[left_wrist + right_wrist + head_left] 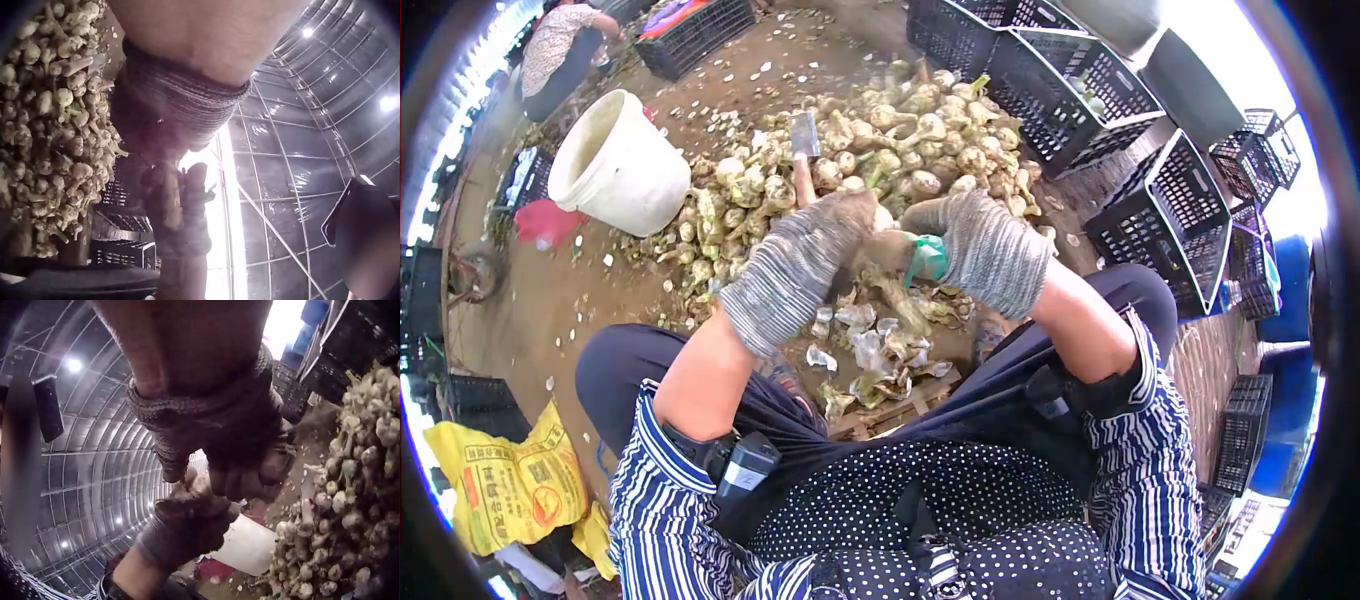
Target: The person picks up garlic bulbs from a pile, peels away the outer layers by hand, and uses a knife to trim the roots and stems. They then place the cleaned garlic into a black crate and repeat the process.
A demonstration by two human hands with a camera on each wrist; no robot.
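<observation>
Both arms out front, bent at the elbows, forearms angling inward. Left forearm (705, 375) and right forearm (1088, 325) bare below pushed-up striped sleeves (1145, 470). Left hand (795, 265) and right hand (995, 250) both in grey knit gloves, cuffs at the wrists, fingertip ends stained brown. Hands meet between the knees (1135, 295), very close together, fingers curled in a grip. Exact fingertip contact partly hidden. Right wrist view: left fingers bent, right thumb and fingers pointing down toward them.
</observation>
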